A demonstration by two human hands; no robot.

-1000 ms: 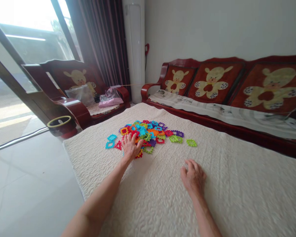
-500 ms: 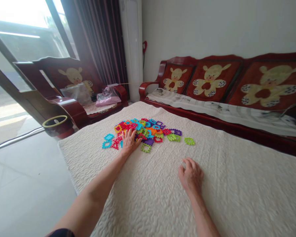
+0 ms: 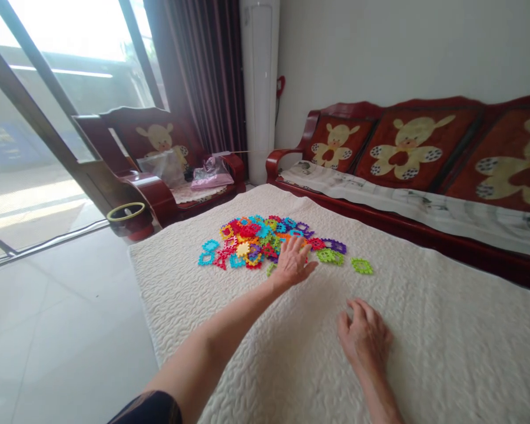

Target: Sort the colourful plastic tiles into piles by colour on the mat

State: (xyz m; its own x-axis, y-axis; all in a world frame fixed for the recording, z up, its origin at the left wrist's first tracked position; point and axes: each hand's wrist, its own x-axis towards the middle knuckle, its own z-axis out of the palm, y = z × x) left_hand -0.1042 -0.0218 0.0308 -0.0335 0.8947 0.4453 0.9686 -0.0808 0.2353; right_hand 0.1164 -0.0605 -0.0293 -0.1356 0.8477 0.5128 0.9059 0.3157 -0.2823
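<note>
Several colourful toothed plastic pieces point(image 3: 249, 229) lie heaped on a cream quilted cloth point(image 3: 309, 330). My left hand point(image 3: 294, 262) is over the right front part of the heap, fingers spread, palm down, with nothing visibly held. It covers some orange and red pieces. A yellow gear-like piece point(image 3: 242, 249) lies left of it. One green piece point(image 3: 362, 266) lies apart at the right. My right hand point(image 3: 365, 333) rests on the cloth nearer to me, fingers loosely bent and slightly apart, holding nothing visible.
Beyond the cloth, a long wooden sofa point(image 3: 380, 218) with bear cushions stands at the right. At the back left, a wooden armchair point(image 3: 159, 191) carries plastic bags point(image 3: 212, 174). A dark pot with a yellowish rim point(image 3: 126, 212) stands on the floor beside it.
My left hand has moved right across the heap, uncovering the yellow gear-like piece and blue pieces. The view has turned slightly left. My right hand stays near the same place on the cloth.
</note>
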